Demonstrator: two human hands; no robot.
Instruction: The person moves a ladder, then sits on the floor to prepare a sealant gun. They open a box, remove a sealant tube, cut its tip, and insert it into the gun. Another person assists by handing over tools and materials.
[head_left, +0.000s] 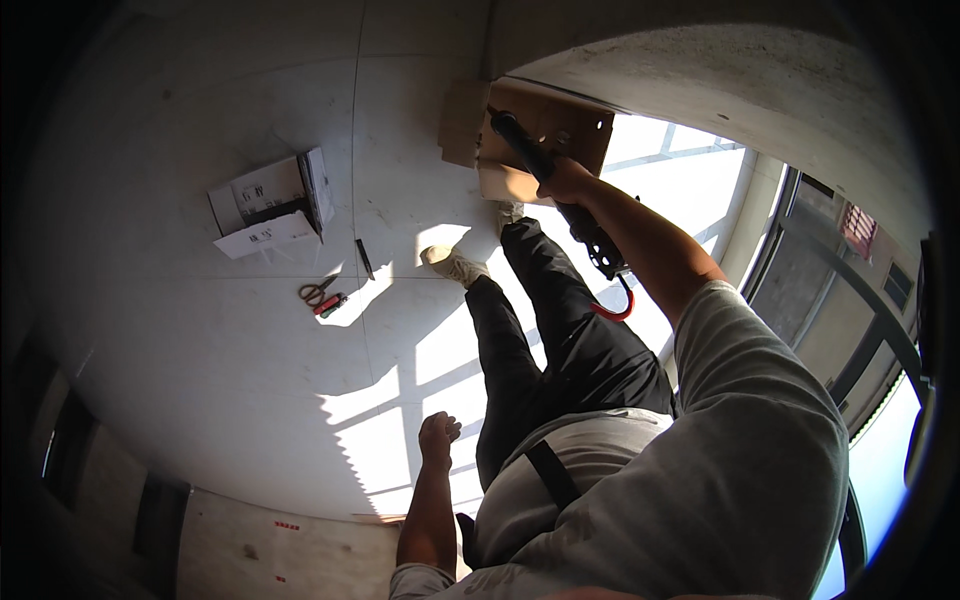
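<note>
My right hand (568, 182) grips a long black tubular tool (527, 148) around its middle. A perforated bracket (601, 253) and a curved red hook (616, 309) are at the end nearer my body. The tool's far end reaches over an open cardboard box (517, 184) on the floor by the wall. My left hand (438, 436) hangs beside my left thigh, its fingers curled and nothing seen in them. Whether the box holds anything more than small pale bits cannot be told.
A white printed carton (262, 234) lies open on the tiled floor. Near it are scissors (315, 291), a red-handled tool (328, 305) and a thin dark tool (364, 259). A wall (720, 82) rises beyond the cardboard box. Window frames (862, 360) stand on the right.
</note>
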